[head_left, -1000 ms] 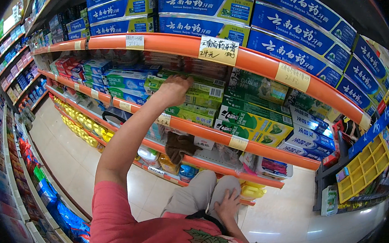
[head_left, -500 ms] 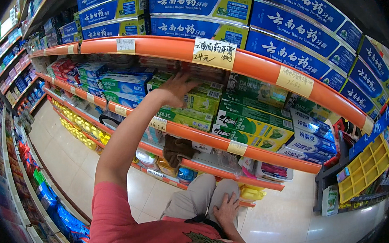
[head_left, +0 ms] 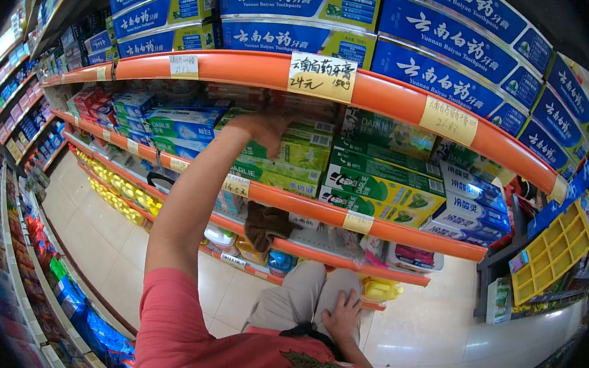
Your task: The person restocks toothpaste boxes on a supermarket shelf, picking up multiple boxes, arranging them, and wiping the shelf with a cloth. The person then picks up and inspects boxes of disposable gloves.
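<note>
My left hand (head_left: 261, 128) reaches into the middle shelf, over stacked light-green toothpaste boxes (head_left: 285, 173), with its thumb angled down; its fingertips are in shadow toward the back, and whether they grip anything is unclear. Left of it lie blue-and-white and red boxes (head_left: 177, 125); to its right are dark-green-and-yellow boxes (head_left: 378, 191) and blue-white boxes (head_left: 464, 202). My right hand (head_left: 342, 314) rests with fingers spread on my grey-trousered knee, holding nothing.
An orange shelf edge (head_left: 393, 94) with price tags runs above my hand, under large blue boxes (head_left: 443, 46). Lower shelves hold a brown cloth (head_left: 263, 227) and yellow bottles (head_left: 122, 197). A yellow compartment tray (head_left: 554, 256) hangs at right; another stocked shelf (head_left: 16, 244) lines the left.
My left hand moved slightly left and deeper along the top of the green boxes, its fingers becoming less visible. The view shifted a little. My right hand stayed on the knee.
</note>
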### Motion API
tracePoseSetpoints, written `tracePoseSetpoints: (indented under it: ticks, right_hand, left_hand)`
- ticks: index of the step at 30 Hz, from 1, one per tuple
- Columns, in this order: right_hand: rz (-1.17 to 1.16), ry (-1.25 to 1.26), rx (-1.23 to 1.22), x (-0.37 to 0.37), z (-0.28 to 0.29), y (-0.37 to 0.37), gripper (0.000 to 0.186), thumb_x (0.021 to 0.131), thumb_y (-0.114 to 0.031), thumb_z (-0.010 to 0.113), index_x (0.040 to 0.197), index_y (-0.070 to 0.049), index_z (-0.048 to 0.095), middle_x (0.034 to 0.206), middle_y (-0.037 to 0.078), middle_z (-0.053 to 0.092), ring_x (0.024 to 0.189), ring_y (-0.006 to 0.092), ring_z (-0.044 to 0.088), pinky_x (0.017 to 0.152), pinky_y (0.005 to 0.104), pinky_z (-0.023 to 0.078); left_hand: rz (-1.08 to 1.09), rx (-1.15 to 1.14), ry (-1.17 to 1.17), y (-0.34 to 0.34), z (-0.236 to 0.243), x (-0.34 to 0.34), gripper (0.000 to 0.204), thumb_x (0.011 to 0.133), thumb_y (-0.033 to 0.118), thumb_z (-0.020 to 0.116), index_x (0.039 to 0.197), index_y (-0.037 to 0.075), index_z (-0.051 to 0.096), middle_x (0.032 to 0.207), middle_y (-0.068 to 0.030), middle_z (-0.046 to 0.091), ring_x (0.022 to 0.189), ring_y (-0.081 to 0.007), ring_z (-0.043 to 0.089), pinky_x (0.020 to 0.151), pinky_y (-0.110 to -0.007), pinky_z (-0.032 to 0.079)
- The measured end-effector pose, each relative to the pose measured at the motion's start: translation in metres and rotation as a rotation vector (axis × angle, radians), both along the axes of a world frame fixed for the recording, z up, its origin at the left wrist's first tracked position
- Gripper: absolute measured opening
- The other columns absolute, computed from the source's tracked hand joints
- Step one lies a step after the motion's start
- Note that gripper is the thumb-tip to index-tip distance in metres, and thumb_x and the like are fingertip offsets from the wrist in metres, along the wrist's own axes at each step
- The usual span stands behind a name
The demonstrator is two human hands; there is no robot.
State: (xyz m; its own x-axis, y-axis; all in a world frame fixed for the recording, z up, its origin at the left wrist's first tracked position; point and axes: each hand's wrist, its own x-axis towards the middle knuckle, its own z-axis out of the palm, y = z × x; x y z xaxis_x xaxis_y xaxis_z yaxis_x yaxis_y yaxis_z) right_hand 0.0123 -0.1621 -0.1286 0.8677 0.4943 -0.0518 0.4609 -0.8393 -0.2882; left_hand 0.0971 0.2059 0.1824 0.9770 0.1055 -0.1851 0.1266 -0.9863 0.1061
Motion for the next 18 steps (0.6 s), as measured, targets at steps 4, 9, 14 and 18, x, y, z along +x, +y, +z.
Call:
tracePoseSetpoints:
  ticks: [4,9,14,18]
  right_hand:
    - [0.005,-0.042,-0.014,-0.002,0.001,0.002,0.072,0.063,-0.034,0.064,0.124,-0.008,0.036,0.132,0.02,0.026,0.114,0.0475,0.028,0.092,0.0567,0.026]
    - [-0.009,-0.045,-0.01,-0.002,-0.002,0.001,0.072,0.062,-0.034,0.064,0.123,-0.007,0.037,0.131,0.02,0.026,0.115,0.0465,0.027,0.092,0.0556,0.027]
    - [-0.006,-0.061,-0.016,-0.001,-0.005,0.0,0.073,0.062,-0.034,0.064,0.124,-0.007,0.036,0.13,0.019,0.027,0.114,0.0459,0.027,0.092,0.0555,0.028]
    - [0.001,-0.059,-0.01,-0.002,-0.006,-0.002,0.072,0.062,-0.034,0.064,0.123,-0.007,0.037,0.13,0.019,0.026,0.114,0.046,0.027,0.091,0.056,0.028]
  left_hand:
    - [-0.035,0.081,-0.068,0.013,-0.013,0.001,0.1,0.046,0.019,0.074,0.132,0.013,0.025,0.13,-0.018,0.035,0.12,-0.0344,0.033,0.101,-0.043,0.028]
    - [-0.134,0.117,-0.1,0.016,-0.011,-0.004,0.103,0.044,0.021,0.075,0.133,0.012,0.024,0.131,-0.0181,0.035,0.12,-0.0345,0.033,0.101,-0.044,0.028]
    - [-0.071,0.17,-0.05,0.005,-0.005,-0.007,0.103,0.045,0.023,0.074,0.133,0.012,0.023,0.132,-0.0178,0.033,0.121,-0.0341,0.032,0.102,-0.044,0.027]
    - [-0.065,0.234,-0.022,0.003,-0.007,-0.009,0.102,0.046,0.025,0.073,0.134,0.012,0.023,0.133,-0.0184,0.031,0.123,-0.034,0.03,0.103,-0.044,0.025]
